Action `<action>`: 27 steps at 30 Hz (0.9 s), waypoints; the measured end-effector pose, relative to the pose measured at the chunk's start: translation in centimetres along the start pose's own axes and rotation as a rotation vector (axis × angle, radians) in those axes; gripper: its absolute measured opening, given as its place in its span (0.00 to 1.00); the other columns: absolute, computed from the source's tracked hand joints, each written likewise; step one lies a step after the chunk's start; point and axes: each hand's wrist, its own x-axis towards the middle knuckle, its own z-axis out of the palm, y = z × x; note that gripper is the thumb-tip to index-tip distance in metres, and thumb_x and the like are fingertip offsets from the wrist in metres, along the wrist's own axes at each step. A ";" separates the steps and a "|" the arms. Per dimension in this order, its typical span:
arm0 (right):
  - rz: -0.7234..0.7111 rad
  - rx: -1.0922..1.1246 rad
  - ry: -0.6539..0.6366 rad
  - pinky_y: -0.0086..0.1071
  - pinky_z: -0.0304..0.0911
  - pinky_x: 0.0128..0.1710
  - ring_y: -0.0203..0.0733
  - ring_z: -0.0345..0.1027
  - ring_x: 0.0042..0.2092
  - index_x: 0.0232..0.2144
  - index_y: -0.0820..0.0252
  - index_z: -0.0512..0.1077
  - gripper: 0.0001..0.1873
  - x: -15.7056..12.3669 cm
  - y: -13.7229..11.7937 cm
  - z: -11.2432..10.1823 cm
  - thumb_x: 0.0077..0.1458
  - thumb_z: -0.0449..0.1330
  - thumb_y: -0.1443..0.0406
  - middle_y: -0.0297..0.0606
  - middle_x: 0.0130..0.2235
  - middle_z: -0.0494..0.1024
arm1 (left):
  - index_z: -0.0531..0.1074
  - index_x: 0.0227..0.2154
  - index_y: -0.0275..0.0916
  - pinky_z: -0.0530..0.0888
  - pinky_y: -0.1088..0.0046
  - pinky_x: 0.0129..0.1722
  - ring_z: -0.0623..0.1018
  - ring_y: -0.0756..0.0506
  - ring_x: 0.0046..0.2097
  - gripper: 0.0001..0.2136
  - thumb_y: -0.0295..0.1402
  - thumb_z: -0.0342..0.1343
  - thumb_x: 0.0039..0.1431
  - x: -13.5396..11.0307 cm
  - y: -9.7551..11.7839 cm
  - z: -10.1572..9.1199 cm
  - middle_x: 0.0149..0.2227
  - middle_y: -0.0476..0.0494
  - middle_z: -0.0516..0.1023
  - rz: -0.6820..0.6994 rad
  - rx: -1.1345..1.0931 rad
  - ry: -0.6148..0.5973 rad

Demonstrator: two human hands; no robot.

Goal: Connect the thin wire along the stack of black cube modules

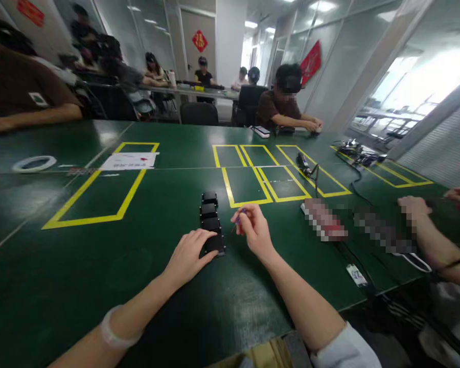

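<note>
Several small black square blocks (209,210) stand in a row on the green table (138,281), running away from me. My left hand (191,255) has its thumb and fingers around the nearest black block (215,244), which lies on the table. Just right of the row, my right hand (255,230) is closed in a pinch on a small thin tool with a purple-blue grip (238,216). The tool's thin shaft points down towards the table, apart from the blocks. Fingers hide most of it, so its exact kind is unclear.
Yellow tape outlines (249,202) mark the table. A paper sheet (130,161) and a white tape roll (34,163) lie left. Power strips (325,220) and cables (354,179) lie right. A person's hand (414,207) is at the right edge; another person (283,99) sits opposite.
</note>
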 end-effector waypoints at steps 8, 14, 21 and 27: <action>-0.013 -0.051 -0.073 0.26 0.60 0.26 0.27 0.62 0.24 0.41 0.55 0.60 0.07 -0.9 -0.4 0.3 0.63 0.50 0.60 0.31 0.33 0.73 | 0.66 0.50 0.44 0.66 0.64 0.45 0.71 0.41 0.48 0.17 0.42 0.52 0.61 0.4 0.6 -0.1 0.48 0.44 0.72 0.012 -0.018 0.001; -0.010 -0.075 -0.099 0.25 0.61 0.26 0.27 0.62 0.25 0.40 0.56 0.60 0.06 -0.8 -0.8 0.2 0.63 0.49 0.60 0.31 0.33 0.73 | 0.66 0.50 0.43 0.66 0.64 0.44 0.71 0.41 0.48 0.16 0.42 0.52 0.62 0.3 0.7 -0.2 0.48 0.44 0.72 0.011 -0.025 0.001; -0.024 -0.108 -0.115 0.25 0.62 0.27 0.27 0.63 0.25 0.40 0.56 0.60 0.07 -0.9 -1.1 0.4 0.62 0.50 0.61 0.32 0.34 0.73 | 0.66 0.49 0.43 0.66 0.64 0.44 0.71 0.42 0.47 0.15 0.43 0.52 0.62 0.4 0.9 -0.4 0.47 0.44 0.72 0.008 -0.027 -0.008; -0.017 -0.173 -0.125 0.26 0.63 0.27 0.29 0.65 0.26 0.40 0.56 0.60 0.08 -0.8 -1.4 0.4 0.62 0.50 0.59 0.33 0.34 0.73 | 0.66 0.50 0.44 0.67 0.64 0.45 0.71 0.41 0.48 0.16 0.43 0.51 0.62 0.5 0.7 -0.6 0.48 0.43 0.72 0.038 -0.036 -0.008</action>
